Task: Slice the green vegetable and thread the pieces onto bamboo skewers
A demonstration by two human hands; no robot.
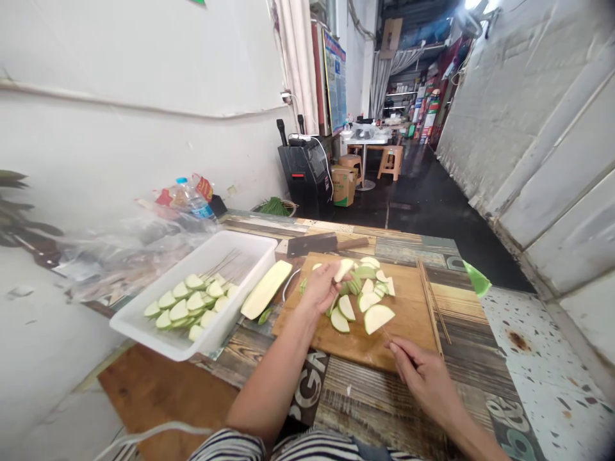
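My left hand (321, 289) pinches a pale half-round zucchini slice (343, 270) above the cutting board (408, 288). Between the fingers of my right hand (423, 374) is a thin bamboo skewer (387, 333), most of it hidden by the hand. One green-edged zucchini slice (378, 318) sits at the skewer's tip, over the board's near right part. Loose zucchini slices (368, 301) lie piled on the board between my hands. Several bare skewers (429, 301) rest along the board's right edge.
Left of the board, a white plastic tray (229, 338) holds skewered slices. A halved zucchini (267, 289) lies between tray and board. Behind the board is a cleaver (312, 244). Plastic bags and a water bottle (196, 202) stand by the wall. A black speaker (305, 169) is beyond the table.
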